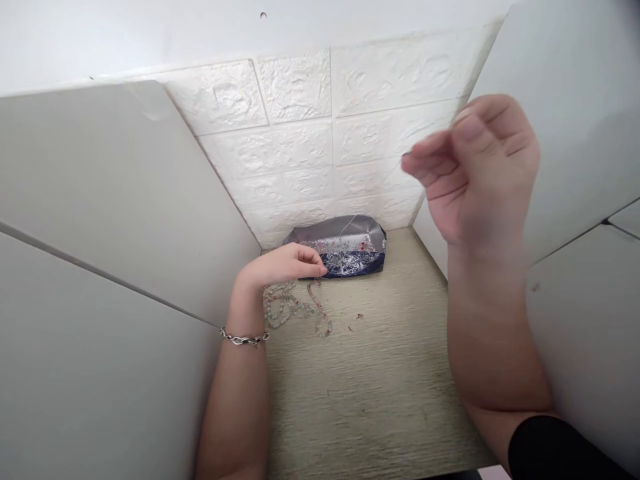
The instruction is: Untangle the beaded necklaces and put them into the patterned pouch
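My left hand [286, 263] rests low on the table with its fingers curled, pinching something I cannot make out beside the blue patterned box [345, 250]. A thin thread [373, 193] runs from the box area up to my right hand [475, 170], which is raised high with thumb and fingers pinched together on the thread's end. A strand of pale green and pink beads [295, 308] lies coiled on the table just below my left hand. A silver chain bracelet [244, 339] circles my left wrist.
The beige woven tabletop [370, 393] is hemmed in by grey panels on the left [100, 267] and right [575, 133]. A white embossed brick-pattern wall [320, 133] closes the back. A few tiny loose beads [357, 317] lie near the strand.
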`<state>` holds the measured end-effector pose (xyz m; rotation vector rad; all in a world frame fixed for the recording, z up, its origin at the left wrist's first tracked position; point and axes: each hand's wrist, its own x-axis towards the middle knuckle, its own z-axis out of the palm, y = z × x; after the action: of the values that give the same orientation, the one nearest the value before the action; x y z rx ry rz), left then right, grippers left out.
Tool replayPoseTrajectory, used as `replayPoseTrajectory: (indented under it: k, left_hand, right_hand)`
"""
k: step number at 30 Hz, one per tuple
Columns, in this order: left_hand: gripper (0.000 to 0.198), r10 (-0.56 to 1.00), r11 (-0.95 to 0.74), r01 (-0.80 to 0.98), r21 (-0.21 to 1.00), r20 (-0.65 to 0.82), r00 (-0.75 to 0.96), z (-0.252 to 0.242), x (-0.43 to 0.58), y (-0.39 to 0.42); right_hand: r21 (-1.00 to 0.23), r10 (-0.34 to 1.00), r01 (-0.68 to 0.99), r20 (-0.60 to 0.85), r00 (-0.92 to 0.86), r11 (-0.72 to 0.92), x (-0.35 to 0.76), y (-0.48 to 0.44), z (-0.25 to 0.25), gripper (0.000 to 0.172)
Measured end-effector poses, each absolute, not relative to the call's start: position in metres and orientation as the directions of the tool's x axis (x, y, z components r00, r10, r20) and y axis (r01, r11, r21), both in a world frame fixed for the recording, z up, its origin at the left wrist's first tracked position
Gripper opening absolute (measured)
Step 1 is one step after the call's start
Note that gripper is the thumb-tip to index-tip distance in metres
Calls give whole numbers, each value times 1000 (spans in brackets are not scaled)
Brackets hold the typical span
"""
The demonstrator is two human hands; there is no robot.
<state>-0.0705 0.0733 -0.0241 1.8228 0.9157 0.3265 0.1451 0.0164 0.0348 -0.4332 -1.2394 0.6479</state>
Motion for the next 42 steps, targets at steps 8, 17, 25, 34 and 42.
replayPoseTrajectory:
  k: [8,17,25,34,42]
  left_hand:
    - [30,781,-185,47,982,118,613,-18,-59,65]
    - [20,904,15,-37,999,2,427,-29,-56,79]
    - [22,955,-45,-8,999,45,292,-42,-49,90]
    - [23,995,16,-68,998,-10,96,-56,-43,100]
    - [28,996,-81,-106,991,77,-39,-62,-48,106]
  right_hand:
    - [-792,812,239,472,-343,561,101,28,11,8]
    - [-590,815,587,526,-242,555,97,66,-19,15]
    - [-564,832,627,476,-285,538,102,81,-30,19]
    - [-324,942,886,89,-322,333,111,130,-106,22]
    - [-231,917,887,108,-384,399,98,144,-128,26]
